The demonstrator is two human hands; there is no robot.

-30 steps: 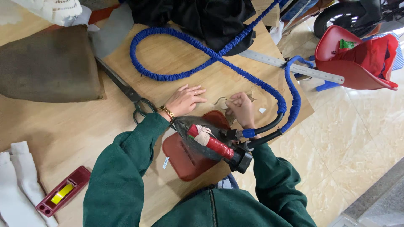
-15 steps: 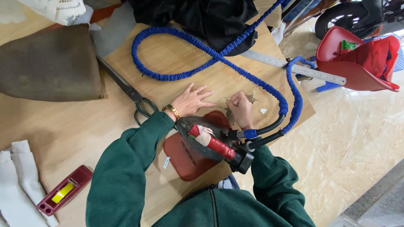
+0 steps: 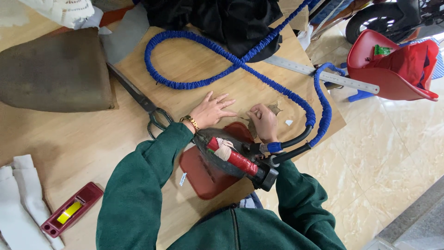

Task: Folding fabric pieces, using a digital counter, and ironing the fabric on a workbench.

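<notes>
My left hand [image 3: 212,110] lies flat with fingers spread on the wooden board [image 3: 194,65], a watch on its wrist. My right hand [image 3: 263,121] pinches a small tan scrap [image 3: 274,109] against the board, fingers curled on it. Just below both hands a black steam iron [image 3: 233,157] with a red taped handle rests on a dark red pad [image 3: 203,173]. A blue braided hose [image 3: 231,60] loops across the board and runs into the iron's back end. Large black scissors [image 3: 143,104] lie left of my left hand.
A brown fabric piece [image 3: 53,69] lies at the left, black cloth [image 3: 222,21] at the top. A metal ruler [image 3: 323,74] crosses the board's right corner. A red plastic chair [image 3: 393,69] stands on the tiled floor. A red box [image 3: 69,210] and white cloth [image 3: 18,208] lie bottom left.
Both hands have stayed on the board near the scrap, with only slight finger shifts. The iron has not moved.
</notes>
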